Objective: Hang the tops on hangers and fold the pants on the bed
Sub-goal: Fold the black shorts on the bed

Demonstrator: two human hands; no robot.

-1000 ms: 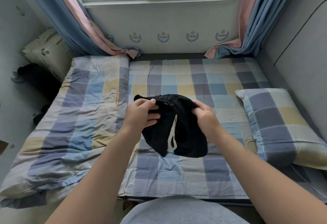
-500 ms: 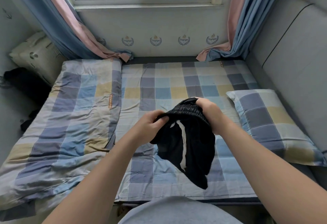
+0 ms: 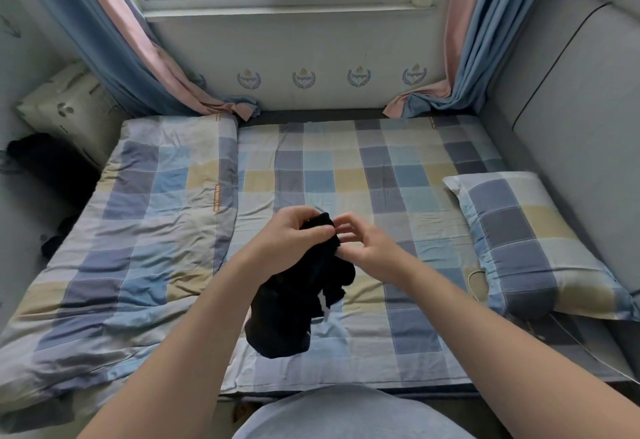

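A pair of black pants with a white side stripe hangs bunched in the air above the middle of the checked bed. My left hand grips the top of the pants, fingers curled round the fabric. My right hand is right beside it, its curled fingertips pinching the same top edge. The lower part of the pants dangles down toward the bed's near edge. No hanger and no top is in view.
A folded checked quilt covers the bed's left half. A checked pillow lies at the right by the grey padded headboard, with a thin cable beside it. Dark clothes lie off the bed's left side.
My hands have come close together at the top of the pants. The stretched waistband has collapsed into a bunch, and the pants hang lower and more to the left.
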